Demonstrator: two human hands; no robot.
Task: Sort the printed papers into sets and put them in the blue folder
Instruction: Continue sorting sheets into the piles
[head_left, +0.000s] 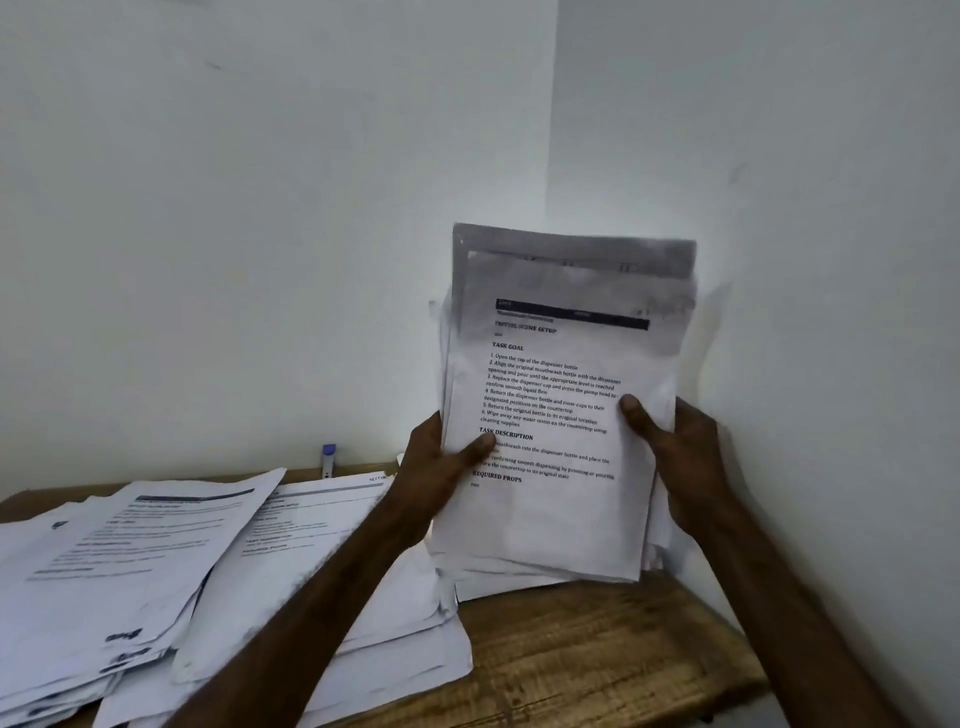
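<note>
left hand (440, 470), right hand (683, 460) round blur-topped papers (561, 519)

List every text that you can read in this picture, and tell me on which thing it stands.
"INITIAL SCENE SETUP": top sheet of the held stack, partly blurred.
"TASK GOAL": same sheet.
"1. Open the cap of the dispenser bottle": same sheet.
"TASK DESCRIPTION": same sheet.
"REQUIRED PROPS": same sheet.
Papers on the table: too blurred to read.

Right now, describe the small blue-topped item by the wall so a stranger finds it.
Start at the wooden table against the white wall. At its back edge, left of the left hand, behind the spread papers, stands the blue-topped item: the only coloured thing standing among flat sheets.
</note>
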